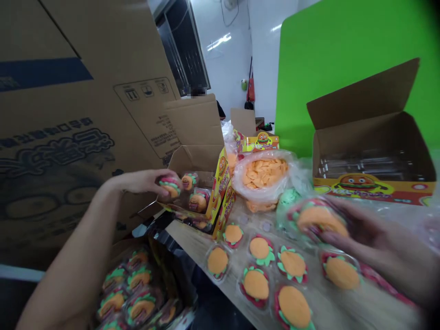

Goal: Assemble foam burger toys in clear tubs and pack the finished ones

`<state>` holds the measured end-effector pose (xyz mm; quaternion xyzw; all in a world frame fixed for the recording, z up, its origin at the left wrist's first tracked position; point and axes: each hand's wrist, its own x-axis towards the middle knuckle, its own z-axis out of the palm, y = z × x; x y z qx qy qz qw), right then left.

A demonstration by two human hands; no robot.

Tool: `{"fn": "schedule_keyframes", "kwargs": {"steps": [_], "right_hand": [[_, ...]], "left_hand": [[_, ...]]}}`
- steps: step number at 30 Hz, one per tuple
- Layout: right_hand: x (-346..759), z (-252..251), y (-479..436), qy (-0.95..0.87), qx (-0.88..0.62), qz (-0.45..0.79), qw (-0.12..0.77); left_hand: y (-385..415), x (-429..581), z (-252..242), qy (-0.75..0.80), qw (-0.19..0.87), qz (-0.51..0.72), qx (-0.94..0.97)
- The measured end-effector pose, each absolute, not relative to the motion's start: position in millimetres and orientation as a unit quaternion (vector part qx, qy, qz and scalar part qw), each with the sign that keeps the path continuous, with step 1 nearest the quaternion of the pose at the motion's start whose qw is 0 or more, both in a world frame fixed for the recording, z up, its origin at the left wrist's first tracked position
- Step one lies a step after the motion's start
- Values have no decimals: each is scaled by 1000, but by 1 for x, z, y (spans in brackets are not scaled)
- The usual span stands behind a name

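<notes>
My left hand (153, 180) is closed on a burger-shaped piece (170, 187) with an orange bun, green frill and red layer, at the left side of an open display box (221, 197). Inside that box sit a few more packed burgers (198, 200). On the right, my right hand (364, 224), blurred by motion, grips another burger-shaped piece (321, 219) in clear plastic above the table. Below it, several burgers (256, 283) in clear plastic cups lie in loose rows on the table (347, 305).
A bag of orange pieces (264, 173) stands behind the rows, beside a bag of green pieces (288, 201). An open box with clear trays (374, 183) is at right. A carton of packed burgers (140, 279) sits lower left, beneath a large cardboard carton (68, 114). A person is behind.
</notes>
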<state>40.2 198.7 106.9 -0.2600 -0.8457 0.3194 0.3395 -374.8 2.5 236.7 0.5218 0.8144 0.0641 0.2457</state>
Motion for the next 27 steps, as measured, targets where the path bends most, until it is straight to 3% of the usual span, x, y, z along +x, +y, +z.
{"fn": "schedule_keyframes", "kwargs": {"steps": [4,8,10,19,23,27], "right_hand": [[-40,167,192,-835,-171,403,332],[-137,203,186,-889,-60,266,368],[-183,208,184,-937,-46,159,308],[-264,170,169,-992,-75,46,91],[-264,166,169,-991,-82,32,103],[-248,169,169,-980,-59,40,186]], "left_hand": [[7,-388,194,833,206,-2,514],[9,-390,173,847,146,-18,511],[8,-390,172,855,110,-25,505],[-3,-390,162,844,78,-7,530],[15,-386,169,851,23,35,523],[71,-381,175,852,16,69,519]]}}
